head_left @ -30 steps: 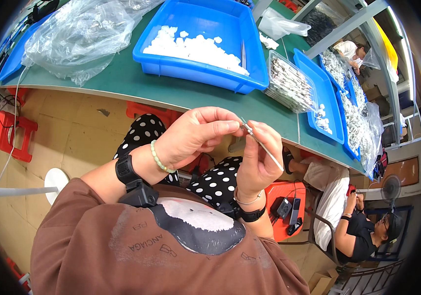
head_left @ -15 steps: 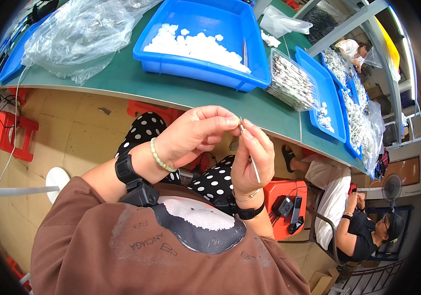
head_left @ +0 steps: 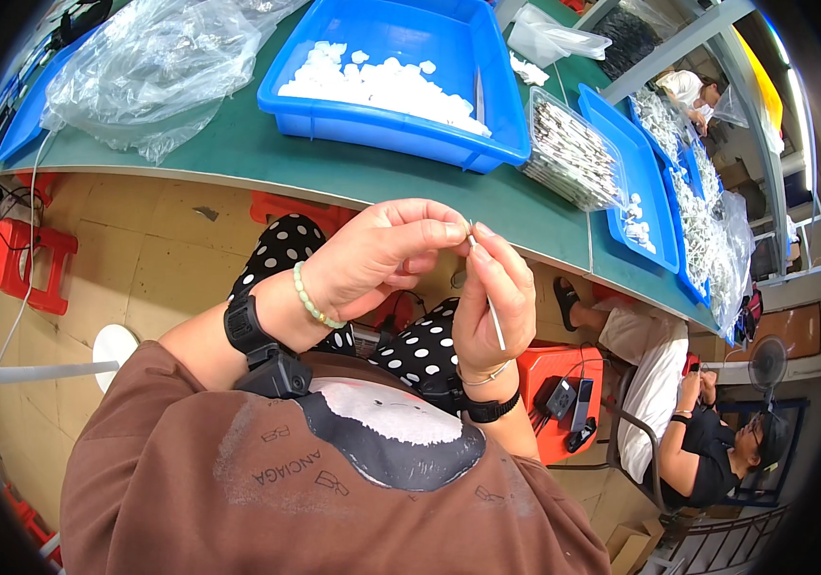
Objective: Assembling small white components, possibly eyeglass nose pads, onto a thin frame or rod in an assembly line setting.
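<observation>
A thin white stick-like piece [head_left: 496, 321] slants down out of my right hand [head_left: 497, 297], pinched between thumb and fingers. My left hand [head_left: 391, 244] meets its upper end, thumb and forefinger closed there; whatever small part they pinch is hidden. Both hands are held above my lap, just in front of the table edge. Beyond them stands a blue tray [head_left: 372, 136] with a heap of small white pieces [head_left: 377, 84]. To its right is a clear plastic box [head_left: 573, 153] full of thin light sticks with dark parts.
Farther right lie another blue tray [head_left: 655, 251] and heaps of white parts [head_left: 693, 211]. A crumpled clear bag [head_left: 157, 72] covers the table's left. Beside my right arm, a red stool [head_left: 537, 383] carries small black devices. One person [head_left: 707, 450] sits at right; another [head_left: 686, 91] works farther back.
Both hands stay together in nearly the same place, with the fingertips shifted only slightly around the upper end of the stick. The view has tilted a little.
</observation>
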`<move>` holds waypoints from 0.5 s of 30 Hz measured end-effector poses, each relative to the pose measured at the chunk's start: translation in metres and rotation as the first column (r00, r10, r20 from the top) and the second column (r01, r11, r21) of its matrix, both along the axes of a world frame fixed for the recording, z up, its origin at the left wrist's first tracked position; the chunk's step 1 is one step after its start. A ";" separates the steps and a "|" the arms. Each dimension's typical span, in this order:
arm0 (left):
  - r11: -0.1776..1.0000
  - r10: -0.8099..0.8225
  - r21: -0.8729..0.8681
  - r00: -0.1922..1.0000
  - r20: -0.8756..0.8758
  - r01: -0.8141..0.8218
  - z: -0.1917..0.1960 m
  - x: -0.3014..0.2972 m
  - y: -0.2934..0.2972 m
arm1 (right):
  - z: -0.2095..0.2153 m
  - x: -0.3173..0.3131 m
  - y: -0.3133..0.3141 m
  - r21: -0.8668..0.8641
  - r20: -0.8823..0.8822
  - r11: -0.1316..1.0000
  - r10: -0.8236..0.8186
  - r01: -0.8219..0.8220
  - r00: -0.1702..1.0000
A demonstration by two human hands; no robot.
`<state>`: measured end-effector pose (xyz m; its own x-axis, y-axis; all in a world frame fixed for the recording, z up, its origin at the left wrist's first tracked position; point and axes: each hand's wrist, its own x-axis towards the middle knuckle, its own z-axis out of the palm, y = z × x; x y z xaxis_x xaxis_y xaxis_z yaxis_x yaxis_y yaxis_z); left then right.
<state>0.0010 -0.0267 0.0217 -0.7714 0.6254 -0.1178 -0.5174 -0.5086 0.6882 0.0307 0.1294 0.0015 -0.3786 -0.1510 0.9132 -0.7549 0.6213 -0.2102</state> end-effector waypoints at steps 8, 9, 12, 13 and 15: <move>1.000 0.016 -0.014 1.000 -0.002 -0.016 0.001 0.000 0.000 | 0.002 0.000 0.001 0.017 -0.013 1.000 0.008 -0.007 1.000; 1.000 0.016 -0.014 1.000 -0.003 -0.016 0.001 -0.001 -0.001 | 0.002 0.000 0.000 0.017 -0.009 1.000 0.010 -0.010 1.000; 1.000 0.016 0.011 1.000 -0.015 -0.016 -0.001 -0.001 0.000 | 0.001 -0.001 0.000 0.017 -0.019 1.000 -0.011 0.012 1.000; 1.000 0.019 0.021 1.000 -0.013 -0.018 -0.001 -0.001 0.002 | 0.000 -0.001 0.000 0.019 -0.019 1.000 -0.008 0.009 1.000; 0.999 0.023 0.033 1.000 -0.011 -0.023 -0.001 0.000 0.002 | -0.001 -0.001 0.001 -0.013 -0.015 1.000 0.000 0.000 1.000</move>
